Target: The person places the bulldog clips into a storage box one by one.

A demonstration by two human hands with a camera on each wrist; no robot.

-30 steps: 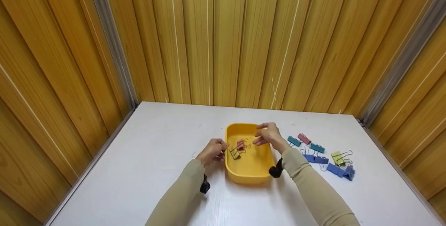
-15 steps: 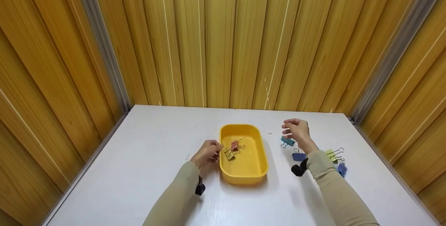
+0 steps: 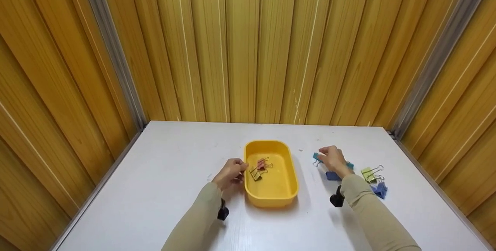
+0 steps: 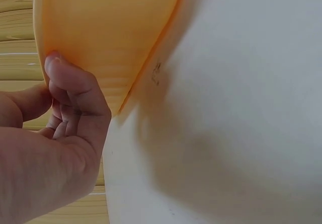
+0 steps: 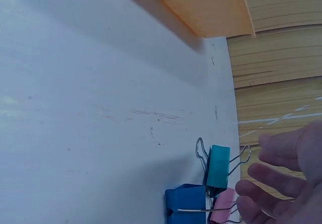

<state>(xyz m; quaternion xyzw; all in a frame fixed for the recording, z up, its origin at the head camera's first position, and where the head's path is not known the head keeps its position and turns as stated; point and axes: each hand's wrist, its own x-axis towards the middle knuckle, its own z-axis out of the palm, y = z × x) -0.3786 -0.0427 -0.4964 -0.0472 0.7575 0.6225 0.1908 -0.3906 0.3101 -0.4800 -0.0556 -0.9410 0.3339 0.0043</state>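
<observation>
My left hand pinches the left rim of a yellow plastic bin, thumb and fingers on either side of the edge. Inside the bin lie a pink binder clip and a yellow one. Over the group of clips on the right hovers my right hand, fingers loosely bent and apart. Nearest to its fingertips are a teal binder clip, a pink binder clip and a blue binder clip. Whether it touches any of them, I cannot tell.
Farther right on the white table lie a yellow-green binder clip and a blue one. Part of another teal clip shows beside the right hand. Wood-patterned panels wall in the table's back and sides.
My right hand has moved right from above the bin to the clips, then lowered toward them. The left hand has kept its hold on the rim.
</observation>
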